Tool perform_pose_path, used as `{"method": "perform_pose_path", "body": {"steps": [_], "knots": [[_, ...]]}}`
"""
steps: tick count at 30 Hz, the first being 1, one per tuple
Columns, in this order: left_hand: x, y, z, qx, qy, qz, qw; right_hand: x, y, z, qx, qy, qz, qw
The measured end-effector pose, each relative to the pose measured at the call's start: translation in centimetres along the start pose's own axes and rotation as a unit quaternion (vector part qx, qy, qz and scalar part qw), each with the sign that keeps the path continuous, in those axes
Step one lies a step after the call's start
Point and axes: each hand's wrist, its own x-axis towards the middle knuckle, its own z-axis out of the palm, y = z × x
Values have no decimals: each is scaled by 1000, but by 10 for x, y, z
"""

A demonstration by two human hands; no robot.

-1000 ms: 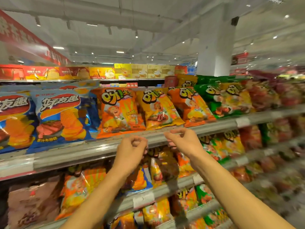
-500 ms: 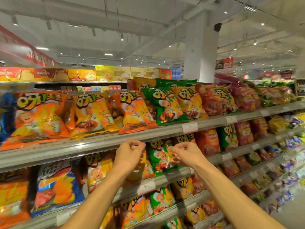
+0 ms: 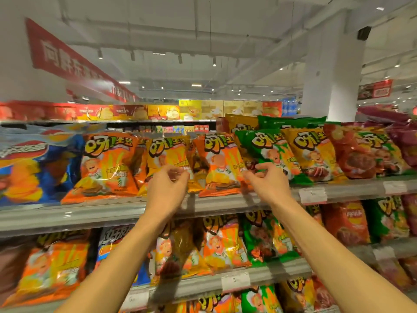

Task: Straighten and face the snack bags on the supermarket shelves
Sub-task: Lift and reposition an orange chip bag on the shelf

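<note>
Glossy plastic film is gleaming on the orange snack bag (image 3: 106, 163), and the yellow snack bag (image 3: 168, 154) is catching the same crinkled shine. The green snack bag (image 3: 270, 152) is glinting too. The shelf rail (image 3: 74, 213) is looking like smooth, pale, satin metal, and a matt paper price tag (image 3: 312, 195) is sitting behind clear plastic.

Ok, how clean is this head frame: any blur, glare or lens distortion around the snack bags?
Head view: the left edge smears, worst on the blue bag; centre bags, like the yellow bag, are sharper. Glare streaks the foil and the shelf rail. Wide-angle bends the shelves and the pillar. Both the left hand and the right hand are fairly crisp.
</note>
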Motion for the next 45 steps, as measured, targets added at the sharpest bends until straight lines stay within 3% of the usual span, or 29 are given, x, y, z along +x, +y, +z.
{"method": "perform_pose_path", "body": {"steps": [3,7,10,12,15,20,27,31,37,45], "knots": [[28,-11,-12,69,40,27,996,22,-10,14,-25,26,-43,998],[62,-28,-20,157,-6,-57,986,48,-17,22,-9,-90,-18,996],[79,-37,-25,79,-112,-127,982,65,-17,23,28,-172,6,985],[83,-40,-26,12,-167,-113,979,74,-13,26,42,-230,22,972],[85,-39,-26,-5,-179,-103,978,82,-6,29,35,-266,57,962],[84,-40,-27,-20,-142,-144,979,82,-8,33,73,-255,56,963],[80,-32,-23,-42,-84,-144,985,78,-5,26,162,-202,-64,964],[84,-32,-14,-45,-51,-137,988,77,-2,15,191,-183,-88,960],[85,-30,-3,-63,-54,-132,988,72,0,-1,284,-236,-46,928],[66,1,58,-66,-103,-65,990,73,4,-53,287,-158,-81,941]]}}
